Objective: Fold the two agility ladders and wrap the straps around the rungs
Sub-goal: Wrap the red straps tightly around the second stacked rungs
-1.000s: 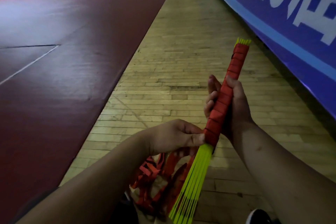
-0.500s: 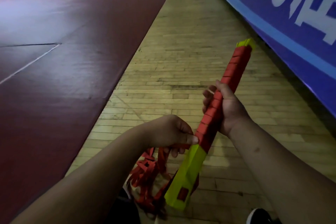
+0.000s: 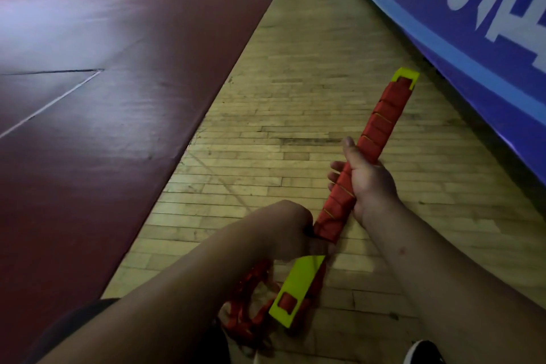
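Observation:
A stacked bundle of yellow ladder rungs (image 3: 298, 287) slants from lower centre up to the right, most of its length wound in red strap (image 3: 381, 124). My right hand (image 3: 366, 183) grips the wrapped middle of the bundle. Just below the wrapped section, my left hand (image 3: 283, 227) holds the strap at the bundle's side, fingers curled and mostly hidden. A loose tangle of red strap (image 3: 251, 307) hangs under the left hand, down towards the floor. A second ladder is nowhere in view.
Pale wooden floor (image 3: 295, 103) runs ahead, with a dark red sports mat (image 3: 103, 97) on the left. A blue banner wall (image 3: 472, 38) lines the right side. A dark shoe (image 3: 422, 353) shows at the bottom right.
The bundle has turned from edge-on to its flat yellow face. My right hand has slid down the wrap, and my left hand has carried the strap around the bundle's lower part.

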A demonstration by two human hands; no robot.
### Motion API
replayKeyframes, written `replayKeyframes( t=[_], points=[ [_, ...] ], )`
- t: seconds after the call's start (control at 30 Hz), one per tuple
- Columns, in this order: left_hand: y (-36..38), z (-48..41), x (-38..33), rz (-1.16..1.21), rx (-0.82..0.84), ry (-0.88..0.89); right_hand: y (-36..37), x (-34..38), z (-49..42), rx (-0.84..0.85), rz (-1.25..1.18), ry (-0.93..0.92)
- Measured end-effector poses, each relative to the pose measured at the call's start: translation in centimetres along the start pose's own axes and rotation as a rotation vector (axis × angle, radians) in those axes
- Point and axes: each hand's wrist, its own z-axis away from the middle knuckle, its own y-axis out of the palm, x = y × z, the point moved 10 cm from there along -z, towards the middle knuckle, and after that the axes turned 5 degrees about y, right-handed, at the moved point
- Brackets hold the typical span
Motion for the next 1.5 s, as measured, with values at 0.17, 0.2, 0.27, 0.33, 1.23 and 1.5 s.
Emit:
replayKeyframes(
  t=[0.17,0.2,0.27,0.33,1.23,1.5],
  points=[
    [0.1,0.0,-1.0,-0.222,-0.081,-0.012,0.2,-0.9,-0.7,0.029,-0.035,0.075],
    [0.1,0.0,-1.3,-0.245,-0.098,0.001,0.1,-1.0,-0.8,0.029,-0.029,0.078],
    [0.2,-0.2,-1.6,-0.243,-0.122,0.019,0.0,-0.9,-1.0,0.037,-0.024,0.074],
    [0.1,-0.2,-1.5,-0.217,-0.133,0.021,0.1,-0.8,-1.0,0.063,-0.026,0.072],
    [-0.4,2.6,-6.1,1.229,0.244,0.449,6.3,4.2,7.5,1.013,-0.694,0.334],
    [-1.2,1.9,-6.2,1.197,0.007,0.498,5.9,4.0,6.7,0.765,-0.687,0.299]
  ],
)
